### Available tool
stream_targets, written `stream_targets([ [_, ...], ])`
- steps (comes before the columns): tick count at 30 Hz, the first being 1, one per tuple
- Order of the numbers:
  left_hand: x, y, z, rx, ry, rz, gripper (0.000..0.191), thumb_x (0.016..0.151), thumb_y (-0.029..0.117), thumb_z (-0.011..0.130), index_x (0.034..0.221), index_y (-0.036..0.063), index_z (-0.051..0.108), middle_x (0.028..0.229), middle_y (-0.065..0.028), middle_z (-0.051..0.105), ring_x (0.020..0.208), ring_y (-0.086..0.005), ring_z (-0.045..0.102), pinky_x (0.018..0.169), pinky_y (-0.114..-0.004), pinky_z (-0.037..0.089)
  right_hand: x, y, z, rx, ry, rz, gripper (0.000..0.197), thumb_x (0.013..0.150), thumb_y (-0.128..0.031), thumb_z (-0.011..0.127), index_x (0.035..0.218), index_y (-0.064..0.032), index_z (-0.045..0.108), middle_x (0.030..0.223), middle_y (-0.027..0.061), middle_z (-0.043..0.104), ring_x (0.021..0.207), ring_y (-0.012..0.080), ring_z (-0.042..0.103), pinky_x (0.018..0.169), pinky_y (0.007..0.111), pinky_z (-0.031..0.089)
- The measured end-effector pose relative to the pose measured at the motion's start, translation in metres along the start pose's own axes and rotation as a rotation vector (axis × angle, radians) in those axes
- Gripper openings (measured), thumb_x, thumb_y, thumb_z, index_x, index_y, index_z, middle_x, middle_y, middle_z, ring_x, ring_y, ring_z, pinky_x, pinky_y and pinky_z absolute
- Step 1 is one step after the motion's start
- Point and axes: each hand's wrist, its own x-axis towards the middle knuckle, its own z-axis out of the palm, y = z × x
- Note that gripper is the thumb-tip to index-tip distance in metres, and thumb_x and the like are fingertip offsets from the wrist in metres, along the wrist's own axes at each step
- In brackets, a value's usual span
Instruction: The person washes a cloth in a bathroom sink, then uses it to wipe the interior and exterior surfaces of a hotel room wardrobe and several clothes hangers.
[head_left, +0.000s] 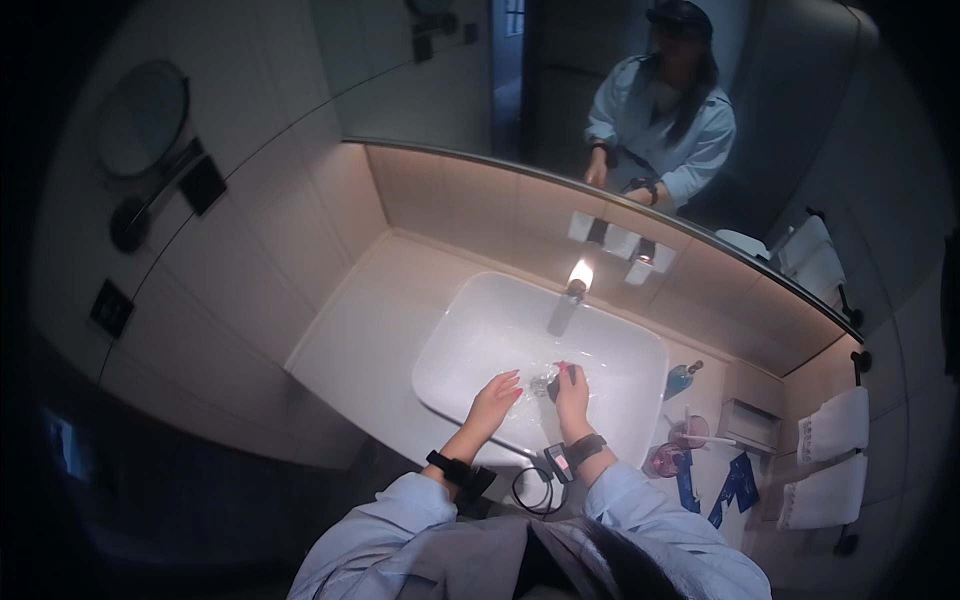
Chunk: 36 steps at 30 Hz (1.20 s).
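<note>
A white washbasin (480, 315) holds shallow rippling water. Over its near part, my right hand (574, 394) is closed around a small dark object (555, 386), too small and partly hidden to name. My left hand (495, 403) is just to the left, fingers slightly curled and apart, with nothing in it. Between the hands, the drain (538, 385) shows under the water. A chrome faucet (576, 291) projects from the wall beyond them. Both wrists wear black straps, and a small device (559, 463) sits on the right one.
Right of the basin stand a blue-green bottle (681, 379), pink-tinted glasses (664, 460) with a toothbrush, blue packets (724, 491) and a grey box (750, 426). White towels (825, 491) hang at far right. A wall mirror (465, 90) and a round mirror (142, 118) are on the walls.
</note>
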Motion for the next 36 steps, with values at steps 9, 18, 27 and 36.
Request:
stream_targets([
  [9,-0.125,0.094,-0.099,0.55,0.291,0.307,0.083,0.071,0.007,0.073,0.141,0.0058,0.029,0.142,-0.0191,0.037,0.132,-0.0291,0.035,0.107,-0.038,0.03,-0.128,-0.135,0.122,-0.203,-0.421,-0.62,0.023,0.091,-0.02,0.05,0.109,-0.0121,0.061,0.122,0.0038,0.058,0.129,0.0286,0.039,0.11,0.048,0.009],
  [18,-0.347,0.109,-0.273,0.372,0.974,0.332,0.038,0.078,0.002,0.067,0.113,0.0001,0.055,0.107,-0.0122,0.061,0.101,-0.0193,0.06,0.085,-0.03,0.047,-0.316,-0.188,0.29,0.202,-1.129,-0.523,0.023,0.092,-0.015,0.053,0.111,-0.0062,0.06,0.099,0.0138,0.06,0.087,0.0284,0.061,0.076,0.031,0.048],
  [27,-0.515,0.108,-0.352,-0.147,1.085,0.007,0.032,0.09,0.018,0.061,0.116,0.0006,0.057,0.104,-0.0037,0.062,0.096,-0.0114,0.058,0.083,-0.025,0.045,-0.446,-0.157,0.422,0.196,-1.555,-0.665,0.023,0.093,-0.02,0.052,0.099,-0.001,0.063,0.095,0.0137,0.058,0.086,0.0286,0.058,0.081,0.032,0.044],
  [36,-0.595,0.089,-0.479,-0.055,0.956,-0.062,0.024,0.078,0.014,0.073,0.096,0.0032,0.063,0.088,0.0003,0.061,0.087,-0.0098,0.056,0.078,-0.024,0.044,-0.516,-0.238,0.553,0.31,-2.074,-0.664,0.03,0.098,-0.022,0.043,0.105,-0.0028,0.065,0.093,0.0062,0.061,0.084,0.0171,0.054,0.08,0.03,0.043],
])
